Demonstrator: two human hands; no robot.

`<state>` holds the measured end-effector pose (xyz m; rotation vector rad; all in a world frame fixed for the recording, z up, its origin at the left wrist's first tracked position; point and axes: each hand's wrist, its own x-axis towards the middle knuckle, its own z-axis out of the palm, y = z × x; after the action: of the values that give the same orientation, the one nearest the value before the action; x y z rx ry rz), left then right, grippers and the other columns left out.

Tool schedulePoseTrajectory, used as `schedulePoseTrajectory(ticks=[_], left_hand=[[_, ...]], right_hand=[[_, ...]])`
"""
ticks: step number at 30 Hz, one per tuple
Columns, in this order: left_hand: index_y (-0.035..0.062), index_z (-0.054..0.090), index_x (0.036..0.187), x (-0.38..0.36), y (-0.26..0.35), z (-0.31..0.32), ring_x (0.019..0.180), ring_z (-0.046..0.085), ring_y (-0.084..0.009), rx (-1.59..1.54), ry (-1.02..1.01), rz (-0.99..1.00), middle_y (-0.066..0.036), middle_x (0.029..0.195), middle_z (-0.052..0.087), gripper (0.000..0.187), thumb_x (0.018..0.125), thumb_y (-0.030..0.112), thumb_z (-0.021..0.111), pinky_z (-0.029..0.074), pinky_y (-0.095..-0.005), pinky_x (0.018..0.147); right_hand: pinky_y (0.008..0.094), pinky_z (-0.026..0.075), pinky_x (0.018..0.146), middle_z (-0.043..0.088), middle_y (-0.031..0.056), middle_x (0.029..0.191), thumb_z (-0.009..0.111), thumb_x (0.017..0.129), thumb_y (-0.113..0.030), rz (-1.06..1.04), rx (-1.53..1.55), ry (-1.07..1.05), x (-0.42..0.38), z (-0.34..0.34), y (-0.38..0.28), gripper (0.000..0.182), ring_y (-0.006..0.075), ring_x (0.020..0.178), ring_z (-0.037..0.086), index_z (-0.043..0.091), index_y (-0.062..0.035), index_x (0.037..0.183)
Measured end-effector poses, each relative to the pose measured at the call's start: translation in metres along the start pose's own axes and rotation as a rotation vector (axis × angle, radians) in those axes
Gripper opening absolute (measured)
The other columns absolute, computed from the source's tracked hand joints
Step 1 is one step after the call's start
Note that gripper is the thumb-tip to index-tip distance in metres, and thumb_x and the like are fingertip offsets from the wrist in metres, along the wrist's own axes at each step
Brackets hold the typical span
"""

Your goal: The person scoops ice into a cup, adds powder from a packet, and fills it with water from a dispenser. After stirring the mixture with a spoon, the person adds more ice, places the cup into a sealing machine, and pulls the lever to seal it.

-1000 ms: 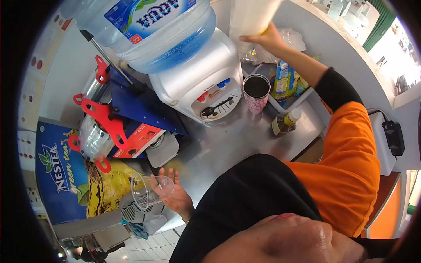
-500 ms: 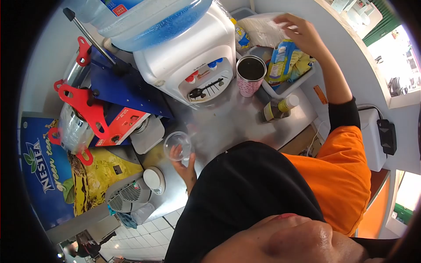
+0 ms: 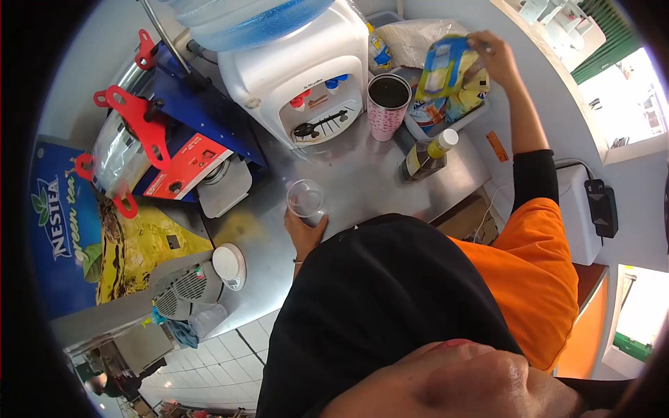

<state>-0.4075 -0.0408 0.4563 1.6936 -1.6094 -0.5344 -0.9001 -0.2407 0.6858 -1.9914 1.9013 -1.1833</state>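
My right hand (image 3: 496,61) is closed on the upper edge of a blue and yellow packet (image 3: 442,68), which hangs tilted and slightly blurred above a light plastic basket (image 3: 456,117) of other packets. At the counter, my left hand (image 3: 304,235) curls around the lower part of a clear plastic cup (image 3: 305,198); some fingers are hidden. A pink patterned tumbler (image 3: 387,117) full of dark liquid stands left of the basket. Close by is a bottle with a yellow cap band (image 3: 425,159).
A white water dispenser (image 3: 300,83) stands at the back of the metal counter (image 3: 341,184). On the left are a cup sealing machine with red handles (image 3: 139,122) and a small white scale (image 3: 230,266). A power adapter (image 3: 601,209) hangs at the right.
My right hand has closed on the blue and yellow packet and raised it out of the basket. My left hand and the cup have shifted right and up in view.
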Motion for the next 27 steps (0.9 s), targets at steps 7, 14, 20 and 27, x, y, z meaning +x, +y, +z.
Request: schedulePoseTrajectory(ticks=[7,14,20,27], left_hand=[[-0.0021,0.035,0.139,0.002,0.013,-0.064,0.131,0.038,-0.0304,-0.154,0.71,0.061,-0.018,0.139,0.042,0.07,0.079,0.009,0.068,0.029,-0.041,0.108],[-0.0021,0.039,0.139,0.055,0.172,-0.113,0.129,0.045,-0.0262,-0.548,-0.041,0.301,-0.017,0.144,0.041,0.071,0.08,0.016,0.074,0.038,-0.04,0.103],[-0.0024,0.054,0.123,0.055,0.153,-0.101,0.106,0.061,-0.0176,-0.786,-0.363,-0.162,-0.013,0.116,0.064,0.051,0.08,0.012,0.078,0.051,-0.0323,0.089],[-0.0004,0.056,0.12,0.035,0.12,-0.066,0.095,0.061,-0.0115,-1.181,-0.063,-0.147,-0.005,0.107,0.066,0.034,0.092,0.017,0.066,0.05,-0.0266,0.083]], right_hand=[[0.0248,0.046,0.077,0.065,0.0061,0.086,0.062,0.088,-0.003,-0.636,-0.12,0.255,0.002,-0.094,-0.209,0.009,0.0137,0.084,0.061,0.067,0.0007,0.095],[0.0274,0.049,0.072,0.066,0.0086,0.079,0.064,0.087,-0.005,-0.392,0.301,-0.136,-0.046,-0.05,-0.311,0.011,0.013,0.076,0.061,0.066,0.0043,0.093],[0.0302,0.049,0.069,0.067,0.0125,0.085,0.064,0.09,-0.014,-0.63,0.457,-0.42,-0.072,0.04,-0.281,0.02,0.0178,0.073,0.062,0.067,0.003,0.099],[0.0468,0.03,0.109,0.032,0.0147,0.147,0.085,0.064,-0.051,-0.035,1.185,-0.193,-0.161,0.139,-0.205,0.123,0.0326,0.134,0.036,0.01,-0.0093,0.152]])
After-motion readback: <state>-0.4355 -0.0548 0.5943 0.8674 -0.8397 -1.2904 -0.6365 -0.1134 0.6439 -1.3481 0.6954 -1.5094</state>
